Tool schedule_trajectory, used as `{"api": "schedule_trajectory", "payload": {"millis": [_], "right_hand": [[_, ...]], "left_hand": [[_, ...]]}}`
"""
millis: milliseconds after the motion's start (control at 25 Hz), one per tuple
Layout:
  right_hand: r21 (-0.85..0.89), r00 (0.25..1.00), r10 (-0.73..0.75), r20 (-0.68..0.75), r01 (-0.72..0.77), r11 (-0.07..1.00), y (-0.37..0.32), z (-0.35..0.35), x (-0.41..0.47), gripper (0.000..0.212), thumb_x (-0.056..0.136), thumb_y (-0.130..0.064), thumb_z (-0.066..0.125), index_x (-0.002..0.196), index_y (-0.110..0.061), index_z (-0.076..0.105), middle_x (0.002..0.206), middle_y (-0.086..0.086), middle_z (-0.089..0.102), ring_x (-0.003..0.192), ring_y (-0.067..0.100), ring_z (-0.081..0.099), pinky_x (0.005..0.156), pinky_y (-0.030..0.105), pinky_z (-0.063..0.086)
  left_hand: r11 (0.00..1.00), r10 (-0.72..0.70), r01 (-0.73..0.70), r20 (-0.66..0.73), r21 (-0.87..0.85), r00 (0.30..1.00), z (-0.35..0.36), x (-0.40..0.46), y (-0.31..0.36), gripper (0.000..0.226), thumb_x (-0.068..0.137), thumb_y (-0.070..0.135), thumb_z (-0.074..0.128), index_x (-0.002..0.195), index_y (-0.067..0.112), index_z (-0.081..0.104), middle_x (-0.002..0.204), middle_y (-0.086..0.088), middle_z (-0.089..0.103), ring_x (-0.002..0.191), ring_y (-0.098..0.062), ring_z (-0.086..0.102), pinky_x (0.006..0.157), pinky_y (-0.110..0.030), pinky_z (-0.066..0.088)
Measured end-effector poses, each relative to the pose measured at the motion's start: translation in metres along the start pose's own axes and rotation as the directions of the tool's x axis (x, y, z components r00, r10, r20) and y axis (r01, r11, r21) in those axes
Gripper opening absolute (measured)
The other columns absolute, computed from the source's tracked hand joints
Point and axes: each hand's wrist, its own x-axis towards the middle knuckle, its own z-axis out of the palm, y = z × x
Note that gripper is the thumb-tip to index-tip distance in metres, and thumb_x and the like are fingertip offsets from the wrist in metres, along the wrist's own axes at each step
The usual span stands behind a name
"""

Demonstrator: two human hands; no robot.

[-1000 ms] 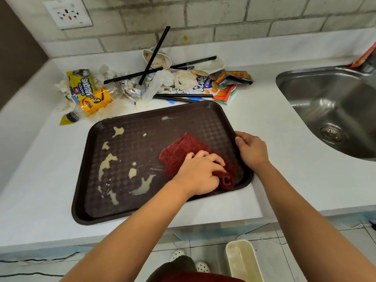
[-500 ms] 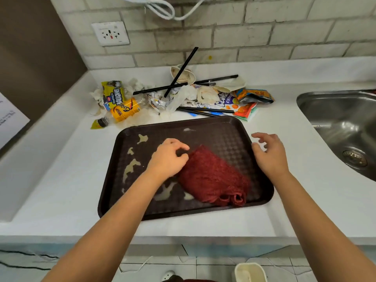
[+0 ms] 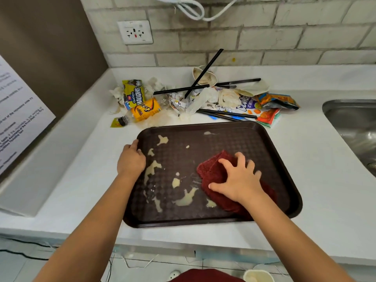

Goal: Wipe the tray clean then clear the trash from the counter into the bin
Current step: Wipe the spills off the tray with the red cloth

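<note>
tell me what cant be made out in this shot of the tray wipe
- Head view: tray floor under the red cloth and right hand is hidden.
- Sink is cut off by the right edge.
- Wall notice print is blurred.
- Bin is cut off at the bottom edge.

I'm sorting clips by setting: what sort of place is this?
Probably a kitchenette or shared pantry: a white counter with a steel sink set in it, a tiled wall with a socket, and a posted notice at the left.
</note>
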Motion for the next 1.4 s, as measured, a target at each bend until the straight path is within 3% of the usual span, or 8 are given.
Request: {"api": "schedule_trajectory", "payload": {"millis": [200,360,480,720,880,1120,1280,1400], "right_hand": [[-0.02,0.977,0.0,-0.212,-0.005,1.0,-0.004,0.01,0.003,0.058,0.082,-0.051,0.048,0.136,-0.033,0.034,0.141,0.007,0.03,0.123,0.034,0.032,0.1,0.046,0.031],[0.083,0.973,-0.042,-0.228,0.063,0.995,-0.008,0.008,0.018,0.034,0.087,-0.03,0.046,0.121,-0.029,0.049,0.125,0.003,0.043,0.108,0.032,0.042,0.092,0.043,0.037],[0.2,0.935,0.018,-0.355,0.058,0.978,0.001,-0.001,0.023,0.024,0.087,-0.021,0.048,0.109,-0.025,0.056,0.117,0.006,0.046,0.102,0.034,0.046,0.089,0.044,0.042],[0.372,0.827,0.246,-0.506,-0.048,0.927,0.015,-0.034,0.084,0.028,0.088,-0.015,0.048,0.114,-0.019,0.057,0.123,0.013,0.046,0.115,0.036,0.041,0.098,0.049,0.033],[0.245,0.908,0.223,-0.356,-0.139,0.959,0.003,-0.022,0.118,0.044,0.092,-0.037,0.041,0.132,-0.019,0.046,0.141,0.013,0.036,0.132,0.033,0.03,0.11,0.05,0.02],[0.001,0.977,0.089,-0.195,-0.09,0.996,-0.023,-0.02,0.13,0.056,0.093,-0.048,0.035,0.143,-0.023,0.03,0.155,0.004,0.019,0.138,0.034,0.018,0.11,0.047,0.019],[-0.074,0.971,-0.191,-0.145,0.182,0.981,-0.062,-0.008,0.13,0.053,0.093,-0.043,0.038,0.142,-0.024,0.033,0.154,-0.003,0.022,0.141,0.027,0.016,0.112,0.044,0.018],[-0.122,0.891,-0.441,-0.111,0.428,0.895,-0.08,0.003,0.117,0.046,0.092,-0.041,0.041,0.136,-0.03,0.041,0.15,-0.01,0.03,0.139,0.021,0.022,0.111,0.04,0.02]], "left_hand": [[0.995,0.071,-0.066,-0.07,0.07,0.995,-0.001,0.004,-0.001,0.048,0.099,0.016,0.03,0.147,0.017,0.026,0.135,-0.017,0.046,0.121,-0.035,0.047,0.094,-0.04,0.042],[0.997,0.044,-0.041,-0.046,0.065,0.998,0.005,0.014,-0.009,0.049,0.099,0.017,0.031,0.148,0.019,0.024,0.138,-0.015,0.043,0.122,-0.034,0.046,0.095,-0.039,0.042],[0.997,0.052,-0.049,-0.051,0.059,0.997,0.008,0.006,-0.011,0.049,0.099,0.016,0.031,0.148,0.019,0.024,0.139,-0.015,0.043,0.122,-0.034,0.046,0.094,-0.039,0.042],[0.997,0.068,-0.066,-0.065,0.028,0.996,0.01,0.006,-0.012,0.049,0.098,0.016,0.032,0.147,0.019,0.025,0.138,-0.014,0.044,0.121,-0.033,0.047,0.095,-0.038,0.042],[0.999,0.049,-0.05,-0.063,-0.008,0.997,0.009,0.009,-0.012,0.05,0.098,0.015,0.033,0.147,0.019,0.025,0.139,-0.013,0.044,0.123,-0.033,0.046,0.097,-0.039,0.041],[1.0,0.03,-0.03,-0.05,0.004,0.998,0.009,0.009,-0.011,0.051,0.098,0.015,0.033,0.147,0.02,0.023,0.138,-0.012,0.044,0.123,-0.031,0.046,0.094,-0.039,0.042],[1.0,-0.013,0.013,-0.048,-0.003,0.999,0.007,0.011,-0.005,0.051,0.098,0.013,0.033,0.147,0.021,0.023,0.14,-0.011,0.043,0.123,-0.03,0.046,0.094,-0.038,0.043],[0.999,-0.032,0.032,-0.057,-0.009,0.998,0.007,0.009,-0.003,0.051,0.098,0.013,0.033,0.147,0.022,0.024,0.139,-0.01,0.043,0.122,-0.029,0.047,0.091,-0.037,0.044]]}}
